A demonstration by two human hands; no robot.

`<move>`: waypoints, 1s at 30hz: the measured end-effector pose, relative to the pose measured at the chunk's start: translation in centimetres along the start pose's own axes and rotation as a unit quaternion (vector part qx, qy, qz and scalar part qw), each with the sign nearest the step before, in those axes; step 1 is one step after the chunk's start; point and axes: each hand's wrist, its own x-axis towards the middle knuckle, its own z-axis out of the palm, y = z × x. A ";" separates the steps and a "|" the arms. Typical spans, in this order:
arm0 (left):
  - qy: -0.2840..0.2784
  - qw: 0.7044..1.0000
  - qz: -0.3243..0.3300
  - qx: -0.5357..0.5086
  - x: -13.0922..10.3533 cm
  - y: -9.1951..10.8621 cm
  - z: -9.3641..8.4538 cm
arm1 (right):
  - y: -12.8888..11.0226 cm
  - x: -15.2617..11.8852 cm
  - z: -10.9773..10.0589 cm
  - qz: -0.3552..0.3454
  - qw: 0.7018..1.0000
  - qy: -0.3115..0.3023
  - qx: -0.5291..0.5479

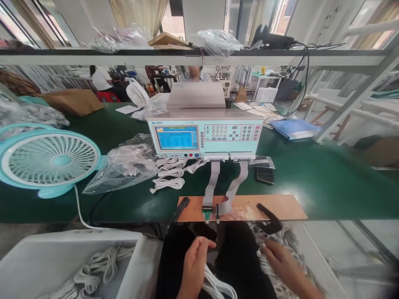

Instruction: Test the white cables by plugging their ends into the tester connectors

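My left hand [195, 263] is closed around a coiled white cable [220, 286], which hangs below it over my lap. To the right, my right hand [282, 259] has its fingers pinched on a small white cable end [262, 246], above a heap of white cables [291, 241]. Ahead of both hands, a green circuit board [206, 215] and a second connector [217, 212] sit at the front edge of a brown board [280, 207]. Grey ribbon cables [212, 178] join them to a bench tester [232, 143] with a lit screen [177, 138].
Bundled white cables [170, 174] lie before the tester, beside a plastic bag [127, 166]. A turquoise fan [60, 160] stands left. A white bin [131, 245] holds more cables. A dark phone-like object [264, 175] and blue folder [294, 128] lie right. A person [195, 74] sits beyond.
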 end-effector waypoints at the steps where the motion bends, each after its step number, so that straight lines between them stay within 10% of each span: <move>1: 0.001 1.000 0.006 0.005 -0.1 -0.1 0.0 | 0.7 -0.5 -0.9 -0.002 0.999 0.030 -0.043; 5: 0.009 0.999 0.039 0.025 -0.1 -0.3 0.9 | -0.8 -3.6 0.5 0.036 0.992 -0.081 0.086; 9: 0.021 0.997 0.061 0.043 -0.2 -0.2 1.6 | -4.7 -4.7 4.3 0.054 0.898 -0.262 0.350; 17: -0.139 0.971 0.155 0.113 -2.2 -1.2 1.0 | -7.3 -2.6 3.7 -0.080 0.969 -0.167 0.164; 24: -0.202 0.971 -0.045 -0.120 -2.7 -2.8 0.5 | -6.6 -2.7 6.0 -0.005 0.871 -0.241 0.429; 30: -0.186 0.956 -0.078 -0.212 -2.6 -3.9 0.9 | -6.5 -2.4 6.7 -0.052 0.943 -0.146 0.293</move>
